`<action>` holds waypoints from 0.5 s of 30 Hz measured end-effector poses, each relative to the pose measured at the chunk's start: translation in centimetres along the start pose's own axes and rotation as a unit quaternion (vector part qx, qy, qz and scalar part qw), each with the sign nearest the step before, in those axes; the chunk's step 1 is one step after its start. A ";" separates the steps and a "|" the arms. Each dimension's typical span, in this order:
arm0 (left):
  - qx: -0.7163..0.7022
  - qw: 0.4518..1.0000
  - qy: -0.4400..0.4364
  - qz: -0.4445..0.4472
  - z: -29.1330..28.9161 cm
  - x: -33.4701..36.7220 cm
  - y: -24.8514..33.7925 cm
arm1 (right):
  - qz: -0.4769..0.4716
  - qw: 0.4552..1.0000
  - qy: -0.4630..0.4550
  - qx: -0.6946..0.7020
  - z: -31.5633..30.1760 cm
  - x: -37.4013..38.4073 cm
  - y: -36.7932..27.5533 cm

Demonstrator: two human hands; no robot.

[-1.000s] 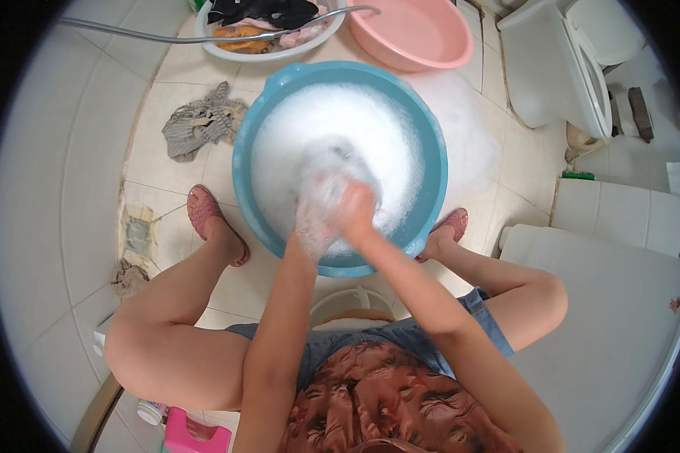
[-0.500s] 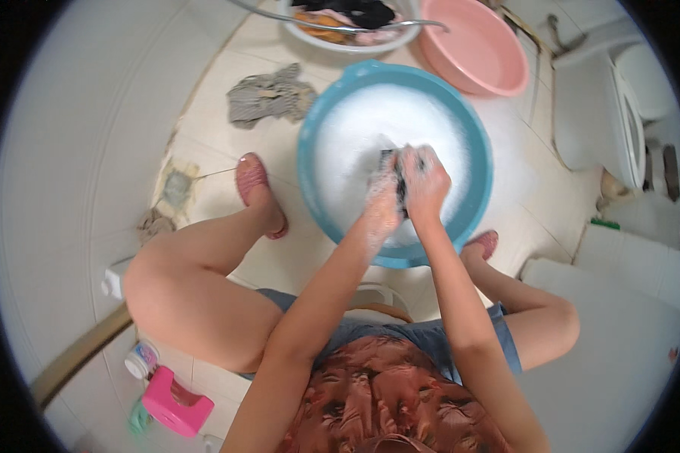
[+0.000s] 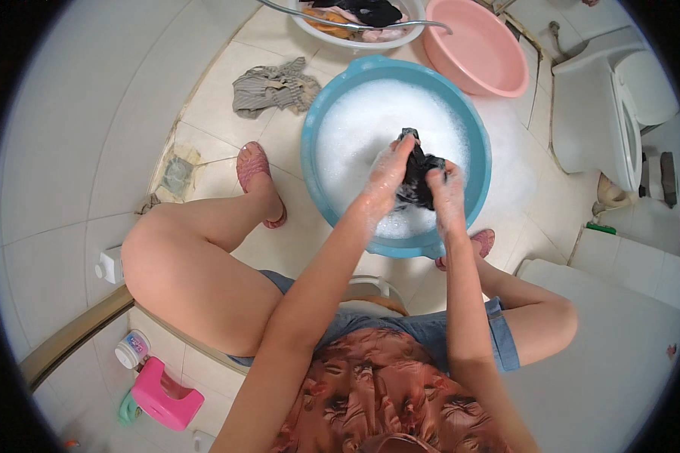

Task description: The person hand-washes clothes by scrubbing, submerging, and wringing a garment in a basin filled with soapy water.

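Over the white suds [image 3: 359,140] in the blue basin [image 3: 310,151], a bunched black cloth [image 3: 417,180] lies between the left hand [image 3: 387,178] and the right hand [image 3: 449,195] (neither clearly nearer), its long axis roughly fore and aft, the fingers of each pinching an edge.

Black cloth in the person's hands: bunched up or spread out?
Bunched up: the black cloth shows as a crumpled wad between the left hand and right hand, over white foam.
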State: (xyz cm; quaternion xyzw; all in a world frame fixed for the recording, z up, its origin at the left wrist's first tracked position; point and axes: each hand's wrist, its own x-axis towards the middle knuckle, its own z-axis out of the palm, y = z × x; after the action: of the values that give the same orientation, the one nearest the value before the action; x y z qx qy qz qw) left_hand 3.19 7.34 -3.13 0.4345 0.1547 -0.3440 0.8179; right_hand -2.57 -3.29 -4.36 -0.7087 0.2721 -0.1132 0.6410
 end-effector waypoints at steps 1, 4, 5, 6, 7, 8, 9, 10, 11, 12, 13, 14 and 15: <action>0.009 1.000 -0.004 -0.014 -0.3 0.2 0.5 | -0.004 0.998 -0.027 -0.061 -0.3 -0.5 -0.6; 0.096 0.995 0.004 -0.019 -1.1 -0.2 1.3 | 0.131 0.981 -0.107 -0.091 -2.2 -0.7 -2.8; 0.170 0.985 0.021 -0.005 -1.3 -0.4 1.6 | 0.119 0.990 -0.070 -0.012 -2.3 -0.9 -2.9; 0.171 0.985 0.021 -0.003 -2.0 -0.1 1.5 | 0.110 0.990 -0.069 0.059 -2.8 -1.1 -3.1; 0.234 0.972 -0.036 0.009 -2.8 0.5 1.2 | 0.095 0.988 -0.074 0.097 -3.0 -1.2 -3.3; 0.295 0.951 -0.094 0.019 -2.8 0.7 1.2 | 0.081 0.985 -0.077 0.134 -3.3 -1.3 -3.5; 0.269 0.955 -0.126 -0.001 -2.6 0.7 0.9 | 0.080 0.985 -0.075 0.133 -3.6 -1.4 -3.6; 0.413 0.905 -0.076 0.073 -2.2 0.5 0.2 | 0.073 0.969 -0.103 0.215 -3.8 -1.5 -3.8; 0.477 0.870 -0.058 0.112 -2.2 0.4 -0.3 | 0.064 0.944 -0.131 0.295 -4.0 -1.6 -4.1; 0.536 0.830 -0.041 0.151 -2.3 0.5 -0.8 | 0.062 0.945 -0.128 0.293 -4.3 -1.6 -3.9; 0.535 0.830 -0.045 0.152 -2.6 0.8 -1.5 | 0.060 0.918 -0.148 0.363 -4.7 -1.7 -3.5; 0.466 0.875 -0.016 0.132 -2.9 0.9 -2.0 | 0.057 0.884 -0.169 0.432 -4.8 -1.8 -3.7; 0.393 0.913 0.012 0.111 -3.3 1.1 -2.4 | 0.069 0.870 -0.173 0.456 -4.8 -2.1 -3.9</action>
State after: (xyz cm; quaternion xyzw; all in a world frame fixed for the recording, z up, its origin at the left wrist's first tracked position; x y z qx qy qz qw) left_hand 2.47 8.58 -7.10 0.7395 -0.0321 -0.2789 0.6118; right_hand -5.84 -6.15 0.60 -0.3251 0.1227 -0.0555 0.9360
